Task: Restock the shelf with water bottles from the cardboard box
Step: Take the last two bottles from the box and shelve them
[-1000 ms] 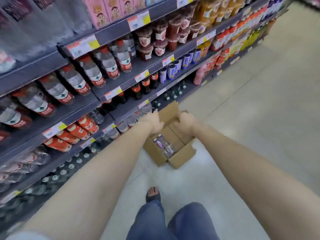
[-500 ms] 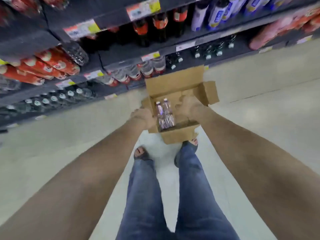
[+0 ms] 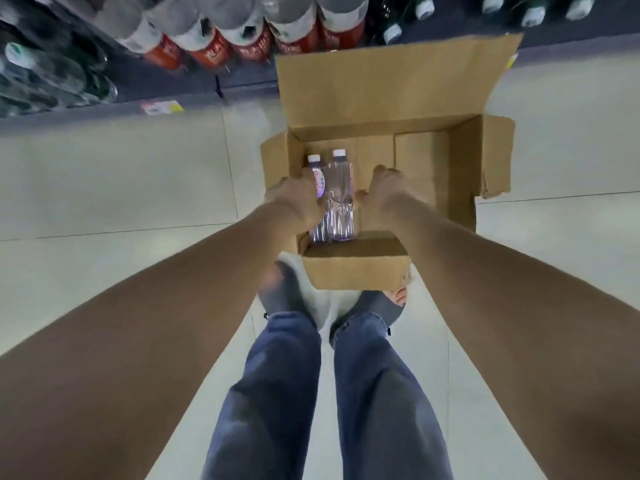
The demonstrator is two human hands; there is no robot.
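In the cardboard box (image 3: 460, 174) on the floor (image 3: 104, 188), two water bottles (image 3: 341, 188) lie at its left side; the left hand (image 3: 294, 199) curls round one, of the right hand (image 3: 384, 192) I cannot tell the grip, and a loose hold may let them slip.

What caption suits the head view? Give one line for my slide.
The left hand and right hand reach into the open cardboard box on the floor, flanking two water bottles lying inside.
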